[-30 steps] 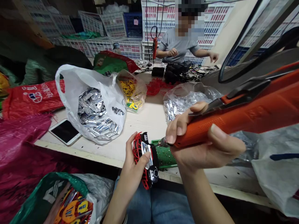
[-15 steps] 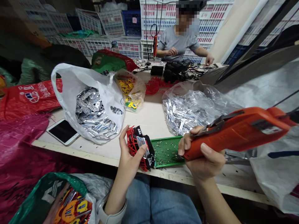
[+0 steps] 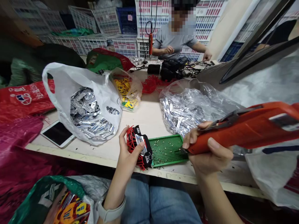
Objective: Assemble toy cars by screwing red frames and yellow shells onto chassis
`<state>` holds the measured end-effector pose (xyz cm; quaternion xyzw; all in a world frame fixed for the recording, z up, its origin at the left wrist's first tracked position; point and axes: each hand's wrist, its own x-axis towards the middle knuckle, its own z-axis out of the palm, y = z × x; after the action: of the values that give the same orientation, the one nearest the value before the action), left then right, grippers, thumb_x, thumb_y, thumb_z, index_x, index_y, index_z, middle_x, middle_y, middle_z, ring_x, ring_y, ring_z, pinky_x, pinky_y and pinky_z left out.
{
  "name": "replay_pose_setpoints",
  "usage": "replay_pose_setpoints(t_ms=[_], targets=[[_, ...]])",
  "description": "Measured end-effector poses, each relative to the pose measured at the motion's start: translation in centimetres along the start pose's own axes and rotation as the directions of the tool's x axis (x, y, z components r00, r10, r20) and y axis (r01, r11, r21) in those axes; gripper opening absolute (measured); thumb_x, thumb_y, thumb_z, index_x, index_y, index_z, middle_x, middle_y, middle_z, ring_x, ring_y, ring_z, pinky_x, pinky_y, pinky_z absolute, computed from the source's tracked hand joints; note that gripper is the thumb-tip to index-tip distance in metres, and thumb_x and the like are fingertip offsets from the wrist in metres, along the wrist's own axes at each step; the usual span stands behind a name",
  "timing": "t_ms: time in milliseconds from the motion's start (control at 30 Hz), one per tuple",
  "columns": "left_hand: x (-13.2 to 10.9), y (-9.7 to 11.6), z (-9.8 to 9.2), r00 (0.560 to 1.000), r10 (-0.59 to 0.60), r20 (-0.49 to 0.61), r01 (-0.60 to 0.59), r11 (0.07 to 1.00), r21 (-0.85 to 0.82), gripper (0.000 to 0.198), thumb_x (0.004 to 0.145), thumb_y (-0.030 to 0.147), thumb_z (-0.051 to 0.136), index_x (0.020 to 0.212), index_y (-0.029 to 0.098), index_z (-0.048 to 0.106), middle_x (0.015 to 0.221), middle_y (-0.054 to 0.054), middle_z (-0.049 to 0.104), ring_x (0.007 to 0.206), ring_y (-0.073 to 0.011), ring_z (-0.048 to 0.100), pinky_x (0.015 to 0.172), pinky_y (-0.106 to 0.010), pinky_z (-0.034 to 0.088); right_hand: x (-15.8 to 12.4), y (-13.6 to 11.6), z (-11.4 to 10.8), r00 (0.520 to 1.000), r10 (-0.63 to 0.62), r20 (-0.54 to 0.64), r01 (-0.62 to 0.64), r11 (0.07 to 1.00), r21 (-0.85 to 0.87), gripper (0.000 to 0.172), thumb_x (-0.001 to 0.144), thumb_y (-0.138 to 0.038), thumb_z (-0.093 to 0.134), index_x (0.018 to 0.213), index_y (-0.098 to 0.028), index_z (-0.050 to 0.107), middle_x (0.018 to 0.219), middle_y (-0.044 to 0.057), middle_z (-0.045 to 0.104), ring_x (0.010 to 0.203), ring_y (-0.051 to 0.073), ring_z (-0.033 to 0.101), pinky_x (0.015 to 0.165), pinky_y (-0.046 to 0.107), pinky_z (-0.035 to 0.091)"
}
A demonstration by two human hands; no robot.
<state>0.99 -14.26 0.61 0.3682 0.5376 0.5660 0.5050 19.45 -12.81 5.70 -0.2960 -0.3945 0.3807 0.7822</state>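
My left hand [image 3: 130, 152] grips a red and black plastic toy vehicle body [image 3: 147, 152] near the table's front edge, the thumb pressing a shiny silver piece [image 3: 140, 141] against it. My right hand [image 3: 207, 149] is wrapped round an orange electric screwdriver [image 3: 243, 127], held almost level with its tip pointing left. That tip is over the right part of a green perforated tray [image 3: 161, 164], which holds many tiny screws. The toy body overlaps the tray's left end. Whether the tip touches a screw is too small to tell.
A white bag [image 3: 58, 81] of silver pieces stands left, beside a phone [image 3: 58, 133]. Behind are a bag of yellow parts [image 3: 127, 90] and a clear bag of silver pieces [image 3: 184, 109]. A co-worker [image 3: 175, 39] sits opposite. An open green bag [image 3: 35, 193] is at lower left.
My right hand and the screwdriver have shifted slightly right and down relative to the tray. The view has turned a little; my left hand still grips the toy body.
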Motion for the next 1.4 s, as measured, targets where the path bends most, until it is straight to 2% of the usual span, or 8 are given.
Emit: replay_pose_setpoints(t_ms=[133, 333, 500, 667, 767, 967, 1200, 1400], targets=[[-0.1, 0.2, 0.0, 1.0, -0.029, 0.008, 0.029, 0.999, -0.019, 0.078, 0.079, 0.04, 0.079, 0.145, 0.033, 0.037, 0.131, -0.006, 0.066, 0.109, -0.0219, 0.067, 0.104, -0.041, 0.049, 0.2, -0.3, -0.8, 1.0, 0.007, 0.011, -0.007, 0.998, -0.056, 0.022, 0.066, -0.028, 0.063, 0.085, -0.02, 0.069, 0.05, -0.005, 0.058, 0.035, 0.014, 0.053, 0.033, 0.024, 0.039], [-0.1, 0.2, 0.1, 1.0, -0.017, 0.004, 0.017, 1.0, -0.014, 0.075, 0.079, 0.041, 0.079, 0.142, 0.033, 0.039, 0.137, -0.006, 0.062, 0.114, -0.0217, 0.066, 0.106, -0.039, 0.047, 0.1, -0.2, -1.5, 0.999, -0.036, 0.012, 0.037, 0.997, -0.067, 0.02, 0.068, -0.026, 0.062, 0.086, -0.018, 0.068, 0.052, -0.004, 0.058, 0.037, 0.013, 0.053, 0.035, 0.024, 0.041], [-0.1, 0.3, 0.2, 1.0, -0.021, 0.016, 0.021, 1.0, -0.004, 0.076, 0.079, 0.041, 0.079, 0.142, 0.032, 0.037, 0.128, -0.006, 0.065, 0.105, -0.021, 0.068, 0.101, -0.039, 0.051, 0.4, 0.3, 0.0, 0.999, -0.022, -0.026, 0.022, 1.0, -0.001, 0.021, 0.066, -0.029, 0.063, 0.085, -0.021, 0.068, 0.05, -0.005, 0.057, 0.036, 0.014, 0.052, 0.034, 0.024, 0.038], [-0.1, 0.1, 0.0, 1.0, -0.014, 0.021, 0.013, 1.0, 0.027, 0.075, 0.08, 0.042, 0.077, 0.142, 0.033, 0.036, 0.13, -0.006, 0.064, 0.106, -0.0219, 0.069, 0.101, -0.04, 0.051, 0.2, 1.6, 1.9, 1.0, 0.026, -0.002, -0.026, 1.0, 0.014, 0.021, 0.065, -0.029, 0.064, 0.084, -0.022, 0.069, 0.05, -0.005, 0.057, 0.034, 0.013, 0.05, 0.032, 0.025, 0.037], [0.0, 0.0, 0.0, 1.0, 0.002, 0.016, -0.002, 1.0, 0.02, 0.075, 0.08, 0.042, 0.077, 0.142, 0.031, 0.037, 0.129, -0.007, 0.065, 0.106, -0.0218, 0.069, 0.102, -0.04, 0.051, 0.0, 2.0, 2.0, 1.0, 0.021, 0.022, -0.021, 1.0, 0.002, 0.021, 0.068, -0.026, 0.063, 0.087, -0.021, 0.07, 0.052, -0.005, 0.059, 0.036, 0.013, 0.052, 0.033, 0.025, 0.039], [-0.1, -0.1, 0.1, 1.0, -0.022, 0.019, 0.022, 1.0, 0.015, 0.075, 0.081, 0.042, 0.077, 0.143, 0.032, 0.037, 0.125, -0.005, 0.067, 0.106, -0.0221, 0.069, 0.104, -0.042, 0.05, 0.2, 2.0, 2.1, 1.0, 0.019, -0.002, -0.019, 1.0, 0.006, 0.021, 0.066, -0.028, 0.061, 0.084, -0.022, 0.068, 0.049, -0.006, 0.056, 0.034, 0.013, 0.051, 0.032, 0.024, 0.036], [0.1, -0.2, 0.0, 1.0, 0.012, 0.004, -0.012, 0.999, 0.031, 0.069, 0.082, 0.04, 0.075, 0.14, 0.033, 0.039, 0.134, -0.006, 0.062, 0.113, -0.0224, 0.067, 0.11, -0.043, 0.046, -0.4, 2.8, 3.1, 0.998, 0.04, 0.046, -0.04, 0.999, 0.001, 0.02, 0.07, -0.03, 0.062, 0.088, -0.023, 0.067, 0.052, -0.006, 0.056, 0.036, 0.013, 0.052, 0.034, 0.026, 0.038], [0.2, -0.4, -0.1, 1.0, 0.0, 0.009, 0.0, 1.0, 0.029, 0.07, 0.082, 0.04, 0.075, 0.141, 0.033, 0.038, 0.135, -0.006, 0.062, 0.119, -0.0238, 0.064, 0.114, -0.046, 0.042, -0.9, 3.6, 3.0, 0.994, 0.063, 0.087, -0.06, 0.998, -0.03, 0.02, 0.074, -0.031, 0.064, 0.092, -0.022, 0.066, 0.052, -0.006, 0.056, 0.037, 0.013, 0.052, 0.036, 0.026, 0.038]])
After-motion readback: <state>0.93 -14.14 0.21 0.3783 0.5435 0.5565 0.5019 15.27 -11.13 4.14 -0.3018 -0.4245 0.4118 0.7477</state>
